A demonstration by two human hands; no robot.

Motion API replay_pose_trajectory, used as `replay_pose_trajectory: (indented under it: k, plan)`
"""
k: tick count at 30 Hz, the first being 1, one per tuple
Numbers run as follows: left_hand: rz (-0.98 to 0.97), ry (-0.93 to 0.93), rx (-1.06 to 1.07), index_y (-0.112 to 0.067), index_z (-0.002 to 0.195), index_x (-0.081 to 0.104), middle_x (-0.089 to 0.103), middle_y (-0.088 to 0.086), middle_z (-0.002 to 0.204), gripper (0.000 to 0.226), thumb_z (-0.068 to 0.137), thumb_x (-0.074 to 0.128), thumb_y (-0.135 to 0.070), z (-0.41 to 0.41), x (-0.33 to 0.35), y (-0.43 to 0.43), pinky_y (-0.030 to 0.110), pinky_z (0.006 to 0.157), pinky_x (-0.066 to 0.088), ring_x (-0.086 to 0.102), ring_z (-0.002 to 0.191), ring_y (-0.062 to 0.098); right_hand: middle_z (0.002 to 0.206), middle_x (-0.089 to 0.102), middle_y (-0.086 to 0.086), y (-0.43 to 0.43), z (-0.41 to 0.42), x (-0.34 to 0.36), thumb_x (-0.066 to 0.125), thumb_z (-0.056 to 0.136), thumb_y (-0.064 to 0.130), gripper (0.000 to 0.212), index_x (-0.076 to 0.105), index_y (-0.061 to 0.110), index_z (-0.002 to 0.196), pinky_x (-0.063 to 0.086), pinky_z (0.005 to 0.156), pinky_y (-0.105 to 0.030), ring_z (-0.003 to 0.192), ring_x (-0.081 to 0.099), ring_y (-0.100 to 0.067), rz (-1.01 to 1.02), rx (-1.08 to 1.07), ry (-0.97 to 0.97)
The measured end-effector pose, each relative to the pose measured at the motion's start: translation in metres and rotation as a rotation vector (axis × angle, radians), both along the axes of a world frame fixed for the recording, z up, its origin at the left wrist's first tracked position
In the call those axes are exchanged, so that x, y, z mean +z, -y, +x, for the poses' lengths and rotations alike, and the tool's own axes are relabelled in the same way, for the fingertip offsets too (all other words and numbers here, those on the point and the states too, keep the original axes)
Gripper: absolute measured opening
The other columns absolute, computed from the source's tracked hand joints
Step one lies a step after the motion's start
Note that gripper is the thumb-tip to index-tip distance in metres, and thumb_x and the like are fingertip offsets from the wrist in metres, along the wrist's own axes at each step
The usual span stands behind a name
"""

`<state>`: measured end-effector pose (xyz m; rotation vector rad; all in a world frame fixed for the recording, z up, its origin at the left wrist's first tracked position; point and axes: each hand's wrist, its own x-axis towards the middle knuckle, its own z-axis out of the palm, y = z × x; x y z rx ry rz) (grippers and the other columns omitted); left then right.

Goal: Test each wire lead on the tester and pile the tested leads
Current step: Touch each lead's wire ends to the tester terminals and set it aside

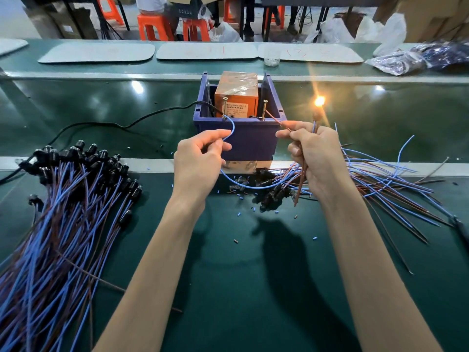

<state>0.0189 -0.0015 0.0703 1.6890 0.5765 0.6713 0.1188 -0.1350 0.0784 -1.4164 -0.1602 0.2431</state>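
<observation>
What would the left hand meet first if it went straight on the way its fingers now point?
Probably the front wall of the dark blue plastic box holding the orange tester. The left hand, pinching a thin blue wire, points forward and right towards it, though depth is hard to judge.

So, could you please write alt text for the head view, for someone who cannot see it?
The left hand holds a blue wire to one screw of the orange tester while the right hand holds a red wire to the other, and a small lamp glows above that hand. A pile of leads lies at left, loose leads at right.
</observation>
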Motion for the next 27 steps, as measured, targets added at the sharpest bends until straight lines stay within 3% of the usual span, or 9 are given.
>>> replay_pose_trajectory:
  k: [15,19,21,24,27]
  plan:
    - [0.028,-0.006,-0.005,-0.032,0.093,0.069,0.066,-0.012,0.075,0.032,0.095,0.049,-0.007,0.001,-0.004,-0.002,0.005,0.056,0.041,0.049,0.046,-0.004,0.065,0.068,0.0,0.0,0.002,-0.001,0.039,0.091,-0.008,0.03,0.063,0.008,0.082,0.025,0.037,-0.012,0.04,0.033,-0.003,0.012,0.016,-0.023]
    - [0.054,-0.024,-0.046,-0.031,0.093,0.069,0.068,-0.011,0.075,0.029,0.094,0.051,-0.008,0.001,-0.005,-0.007,0.005,0.057,0.042,0.055,0.048,-0.003,0.066,0.069,0.0,0.002,0.003,0.003,0.039,0.099,0.015,0.031,0.065,0.009,0.083,0.031,0.041,-0.013,0.044,0.046,-0.004,-0.005,0.08,-0.092]
    - [0.096,-0.1,-0.115,-0.031,0.088,0.068,0.069,-0.011,0.073,0.029,0.093,0.053,-0.007,0.0,-0.008,-0.014,0.007,0.062,0.045,0.059,0.05,-0.001,0.07,0.069,0.0,0.004,0.003,0.008,0.03,0.103,0.027,0.045,0.065,0.012,0.078,0.036,0.047,-0.015,0.053,0.052,-0.004,-0.092,0.148,-0.128]
    - [0.202,-0.337,-0.232,-0.024,0.088,0.07,0.069,-0.008,0.073,0.021,0.091,0.058,-0.007,-0.004,-0.013,-0.03,0.009,0.066,0.049,0.064,0.054,0.0,0.072,0.065,0.002,0.009,0.004,0.011,0.022,0.104,0.034,0.056,0.067,0.016,0.075,0.035,0.06,-0.019,0.06,0.047,-0.001,-0.357,0.174,0.001]
    - [0.252,-0.564,-0.266,-0.018,0.094,0.07,0.071,-0.001,0.08,0.011,0.092,0.061,-0.013,-0.013,-0.018,-0.053,0.025,0.08,0.051,0.066,0.068,0.011,0.059,0.054,0.003,0.014,0.004,0.011,0.025,0.104,0.036,0.057,0.069,0.016,0.074,0.027,0.049,-0.018,0.038,0.036,-0.001,-0.387,0.18,0.044]
